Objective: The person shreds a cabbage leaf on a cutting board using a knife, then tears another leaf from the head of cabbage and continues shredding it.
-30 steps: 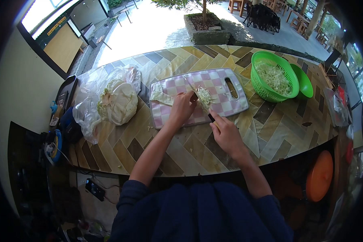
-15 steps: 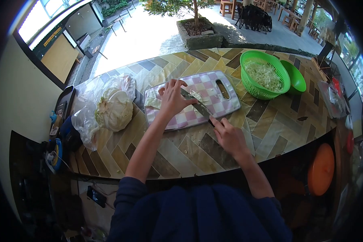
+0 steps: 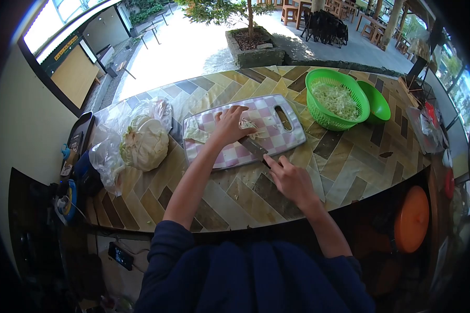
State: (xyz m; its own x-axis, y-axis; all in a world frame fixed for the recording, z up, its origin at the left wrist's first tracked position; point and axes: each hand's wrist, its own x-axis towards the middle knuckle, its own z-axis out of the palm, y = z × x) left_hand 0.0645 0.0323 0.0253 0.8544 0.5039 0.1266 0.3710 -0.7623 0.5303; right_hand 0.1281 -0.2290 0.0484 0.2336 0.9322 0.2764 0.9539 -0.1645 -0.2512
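Note:
A pink-and-white checked cutting board (image 3: 284,138) lies on the tiled counter. My left hand (image 3: 227,126) rests on the board and closes over a small heap of shredded cabbage (image 3: 247,125). A flat cabbage leaf (image 3: 194,134) lies at the board's left end. My right hand (image 3: 287,177) grips the handle of a knife (image 3: 251,146), whose blade lies low across the board's near side, pointing toward my left hand.
A green colander (image 3: 324,116) with shredded cabbage stands right of the board, next to a green bowl (image 3: 378,101). A cabbage head in a clear plastic bag (image 3: 143,141) lies left. An orange stool (image 3: 411,219) stands below the counter's right edge.
My left hand moved from beside the blade onto the shreds and closed over them. The knife dropped flatter and drew back toward me.

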